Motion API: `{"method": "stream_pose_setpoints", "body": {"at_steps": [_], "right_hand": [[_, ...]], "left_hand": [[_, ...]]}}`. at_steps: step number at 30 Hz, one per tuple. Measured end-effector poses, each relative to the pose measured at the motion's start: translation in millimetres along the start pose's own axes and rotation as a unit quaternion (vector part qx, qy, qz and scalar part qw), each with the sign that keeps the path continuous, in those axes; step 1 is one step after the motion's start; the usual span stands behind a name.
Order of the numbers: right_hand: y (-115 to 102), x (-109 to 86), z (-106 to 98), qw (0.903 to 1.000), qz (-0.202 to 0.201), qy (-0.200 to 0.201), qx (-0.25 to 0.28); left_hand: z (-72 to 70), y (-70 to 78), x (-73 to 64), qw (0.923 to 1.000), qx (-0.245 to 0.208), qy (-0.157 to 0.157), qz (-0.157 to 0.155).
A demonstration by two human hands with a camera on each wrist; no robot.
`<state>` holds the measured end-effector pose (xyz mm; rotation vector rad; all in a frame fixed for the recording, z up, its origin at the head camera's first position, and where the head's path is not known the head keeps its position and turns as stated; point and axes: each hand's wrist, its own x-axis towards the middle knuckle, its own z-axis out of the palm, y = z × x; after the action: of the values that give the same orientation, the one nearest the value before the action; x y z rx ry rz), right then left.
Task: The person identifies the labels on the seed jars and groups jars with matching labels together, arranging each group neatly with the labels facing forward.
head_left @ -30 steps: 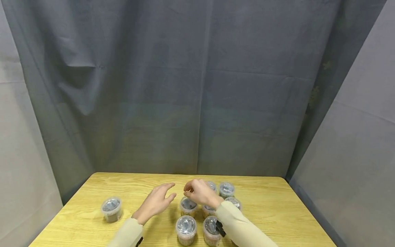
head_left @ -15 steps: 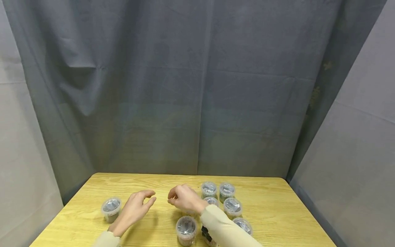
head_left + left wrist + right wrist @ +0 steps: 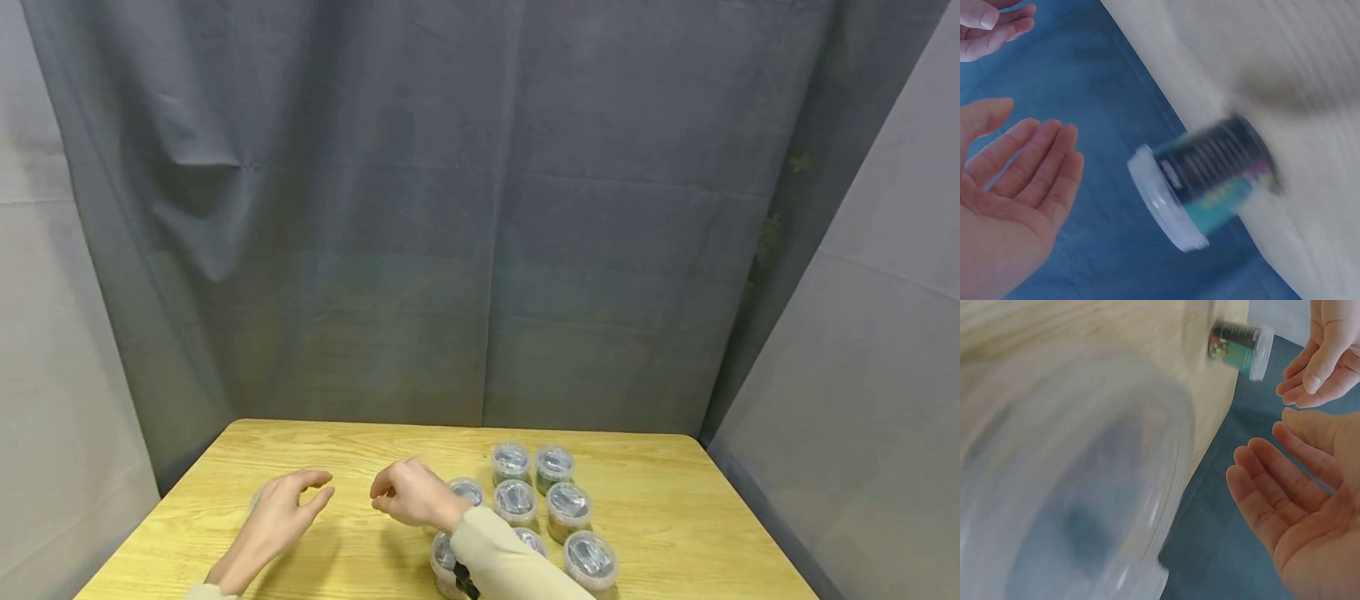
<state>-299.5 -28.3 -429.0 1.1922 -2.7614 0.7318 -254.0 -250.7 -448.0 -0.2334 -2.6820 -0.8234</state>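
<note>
My left hand (image 3: 279, 510) hovers over the left part of the table, fingers loosely bent, holding nothing. Behind it a lone clear plastic tub (image 3: 256, 498) is nearly hidden in the head view. The left wrist view shows this lidded tub (image 3: 1210, 172), blurred, with a dark and teal label, apart from the fingers. My right hand (image 3: 415, 495) hangs in the air left of the grouped tubs, also holding nothing; its fingers are relaxed in the right wrist view. A tub lid (image 3: 1166, 431) looms large and blurred there. Several lidded tubs (image 3: 515, 500) stand upright beside the right forearm.
The wooden table (image 3: 660, 517) has grey curtain (image 3: 480, 250) behind it and pale cloth panels at both sides. Front tubs, such as one tub (image 3: 444, 554), are partly covered by the right sleeve (image 3: 510, 554).
Both hands have moved left together through the air. The left hand now covers the lone tub, and more grouped tubs show right of the right forearm. The tubs appear unmoved.
</note>
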Motion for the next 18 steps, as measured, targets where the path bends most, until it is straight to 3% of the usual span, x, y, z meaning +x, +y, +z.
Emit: {"method": "stream_pose_setpoints", "body": {"at_steps": [7,18], "right_hand": [[-12.5,9.0,16.4,0.9998,0.002,-0.021,-0.005],[-26.8,24.5,41.3,0.9989,-0.022,-0.041,0.006]], "left_hand": [[-5.6,-17.0,-10.3,0.9993,-0.023,-0.010,-0.028],[-31.3,-48.2,-14.8,0.9973,0.057,-0.024,-0.041]]}}
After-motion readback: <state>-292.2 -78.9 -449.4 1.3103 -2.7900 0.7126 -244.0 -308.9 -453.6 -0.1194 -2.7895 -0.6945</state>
